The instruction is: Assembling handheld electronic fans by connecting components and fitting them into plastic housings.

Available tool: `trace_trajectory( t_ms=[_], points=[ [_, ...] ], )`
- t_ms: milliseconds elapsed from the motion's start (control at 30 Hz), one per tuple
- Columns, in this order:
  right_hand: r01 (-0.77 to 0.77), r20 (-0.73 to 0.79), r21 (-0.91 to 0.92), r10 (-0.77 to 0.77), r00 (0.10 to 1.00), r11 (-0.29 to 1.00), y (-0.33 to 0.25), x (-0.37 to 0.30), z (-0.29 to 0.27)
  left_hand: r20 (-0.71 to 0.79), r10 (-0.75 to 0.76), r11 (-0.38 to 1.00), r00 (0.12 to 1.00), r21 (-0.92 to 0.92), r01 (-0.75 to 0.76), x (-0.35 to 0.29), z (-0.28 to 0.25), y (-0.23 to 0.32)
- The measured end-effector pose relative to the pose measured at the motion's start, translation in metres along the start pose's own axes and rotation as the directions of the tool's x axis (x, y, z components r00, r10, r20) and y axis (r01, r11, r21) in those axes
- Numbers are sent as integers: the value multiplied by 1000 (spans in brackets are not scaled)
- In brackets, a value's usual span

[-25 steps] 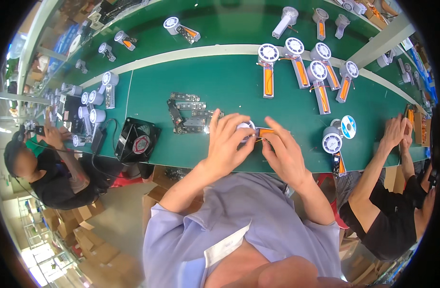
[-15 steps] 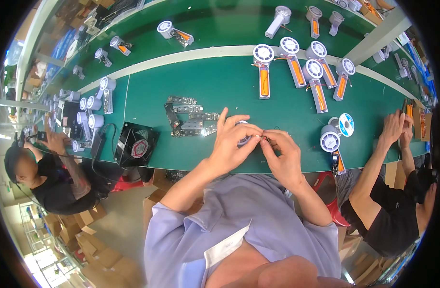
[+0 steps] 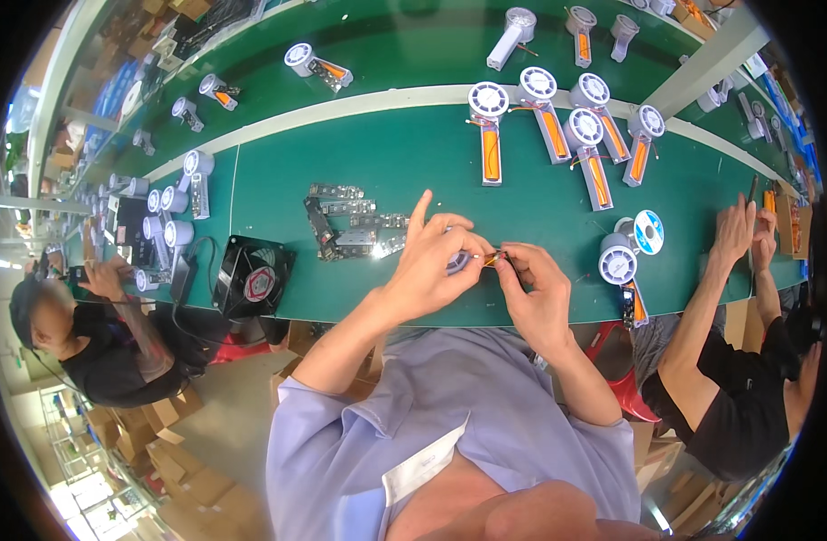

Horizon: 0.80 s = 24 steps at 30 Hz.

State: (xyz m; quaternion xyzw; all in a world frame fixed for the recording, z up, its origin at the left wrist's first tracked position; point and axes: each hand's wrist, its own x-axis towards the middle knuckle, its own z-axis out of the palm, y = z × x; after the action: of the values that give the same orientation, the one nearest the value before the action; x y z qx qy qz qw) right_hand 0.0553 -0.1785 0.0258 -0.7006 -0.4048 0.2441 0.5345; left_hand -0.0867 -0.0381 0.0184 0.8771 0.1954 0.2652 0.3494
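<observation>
In the middle, near the table's front edge, both of my hands meet over thin wires, yellow and dark. My left hand pinches one end with thumb and forefinger, its other fingers lifted. My right hand pinches the wires from the other side, its fingers curled. A round white fan head shows partly behind my left fingers; the rest of it is hidden. Left of my hands lies a cluster of dark circuit boards. Off to the right stands a white handheld fan with an orange cell, beside a solder spool.
Several opened fans with orange cells lie at the back right. A black square fan stands at the left front, next to more white fans. Co-workers sit on both sides, one with hands at the right. A raised shelf runs behind.
My hands have drawn slightly apart, and more of the yellow and dark wires shows between them. My right hand has turned a little.
</observation>
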Motion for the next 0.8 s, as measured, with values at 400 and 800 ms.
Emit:
trace_trajectory(
  t_ms=[400, 800],
  points=[
    [115, -52, -135, -123, 991, 984, 9, -4, -2, 33, -2, 998, 999, -66, 4, 6, -3, 0],
    [312, -77, -221, -335, 939, 924, 6, 0, 2, 5, -101, 995, 995, -7, 101, -2, 1, 8]
  ],
)
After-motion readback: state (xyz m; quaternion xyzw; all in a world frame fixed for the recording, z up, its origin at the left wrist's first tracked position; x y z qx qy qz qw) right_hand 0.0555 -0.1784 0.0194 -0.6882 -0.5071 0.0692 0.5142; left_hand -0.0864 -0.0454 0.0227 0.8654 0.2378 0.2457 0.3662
